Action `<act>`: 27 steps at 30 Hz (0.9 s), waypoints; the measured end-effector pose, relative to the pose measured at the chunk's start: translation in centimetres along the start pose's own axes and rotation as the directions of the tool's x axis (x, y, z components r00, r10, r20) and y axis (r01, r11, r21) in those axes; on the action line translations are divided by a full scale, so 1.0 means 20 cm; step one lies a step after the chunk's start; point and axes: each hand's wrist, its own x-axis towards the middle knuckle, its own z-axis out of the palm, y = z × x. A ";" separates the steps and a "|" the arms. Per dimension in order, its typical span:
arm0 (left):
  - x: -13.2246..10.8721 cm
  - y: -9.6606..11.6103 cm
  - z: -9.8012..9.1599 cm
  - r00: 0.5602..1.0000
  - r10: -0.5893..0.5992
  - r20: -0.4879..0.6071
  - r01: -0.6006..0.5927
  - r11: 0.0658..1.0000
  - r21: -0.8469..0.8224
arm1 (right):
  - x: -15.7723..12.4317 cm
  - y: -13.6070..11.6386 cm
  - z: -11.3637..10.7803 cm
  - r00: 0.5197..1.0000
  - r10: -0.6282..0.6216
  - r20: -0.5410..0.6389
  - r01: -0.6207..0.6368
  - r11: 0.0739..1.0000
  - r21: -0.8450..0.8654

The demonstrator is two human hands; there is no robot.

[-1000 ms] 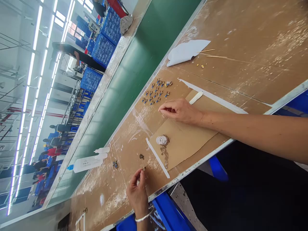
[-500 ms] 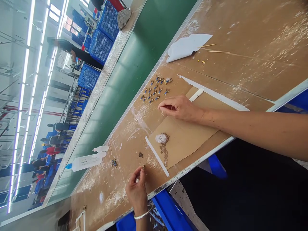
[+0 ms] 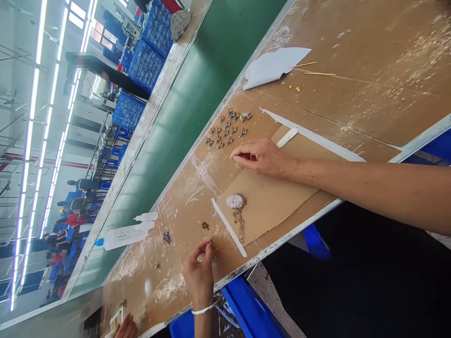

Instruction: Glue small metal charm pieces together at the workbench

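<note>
The view is tilted on its side. My left hand (image 3: 199,272), with a white bracelet at the wrist, pinches a small dark gold piece (image 3: 210,242) between thumb and forefinger. Near it lies a little heap of dark gold pieces (image 3: 205,226). My right hand (image 3: 260,157) hovers over a brown cardboard sheet (image 3: 278,192), fingertips closed together; whatever they hold is too small to make out. Beyond its fingertips are rows of small blue and gold pieces (image 3: 227,129). A small round pot of whitish paste (image 3: 236,201) stands on the cardboard, with brown smears beside it.
A white flat stick (image 3: 287,137) lies by my right wrist. White paper (image 3: 275,67) and thin wooden sticks (image 3: 319,73) are farther along. White bottles (image 3: 127,236) stand near a pile of blue-gold pieces (image 3: 167,237). A co-worker's hand (image 3: 126,327) shows at the bottom left.
A co-worker's hand has come into view at the bottom left. A small dark piece now shows on the table near there. My own hands have barely moved.
</note>
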 end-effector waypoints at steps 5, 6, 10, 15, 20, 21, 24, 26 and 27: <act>0.02 0.00 -0.02 0.999 0.030 0.044 -0.032 0.999 0.029 | 0.00 0.00 0.00 1.000 0.004 0.010 -0.004 1.000 -0.005; 0.02 0.00 -0.02 0.998 0.028 0.049 -0.028 1.000 0.012 | 0.00 0.00 0.00 1.000 0.008 0.012 -0.008 1.000 0.001; 0.00 -0.01 -0.02 1.000 -0.018 -0.006 0.017 0.992 -0.125 | 0.00 -0.01 -0.01 0.999 0.033 0.021 -0.034 0.998 0.053; -0.03 0.12 -0.04 0.979 -0.051 -0.198 -0.039 0.903 -0.428 | 0.00 -0.04 -0.01 0.997 -0.064 0.041 0.056 0.984 0.172; 0.04 0.38 -0.03 0.982 0.095 -0.163 -0.173 0.800 -0.575 | -0.01 -0.06 0.01 0.966 -0.242 0.090 0.217 0.951 0.221; 0.06 0.43 -0.02 0.981 0.131 -0.140 -0.189 0.786 -0.589 | -0.01 -0.07 0.01 0.958 -0.267 0.101 0.240 0.945 0.220; 0.11 0.58 0.01 0.964 0.256 -0.073 -0.248 0.761 -0.599 | 0.00 -0.07 0.02 0.945 -0.302 0.128 0.273 0.941 0.201; 0.13 0.67 0.02 0.942 0.334 -0.032 -0.292 0.768 -0.569 | 0.00 -0.06 0.02 0.943 -0.303 0.140 0.276 0.943 0.184; 0.13 0.70 0.03 0.932 0.362 -0.013 -0.309 0.774 -0.553 | 0.01 -0.06 0.02 0.942 -0.302 0.144 0.275 0.945 0.177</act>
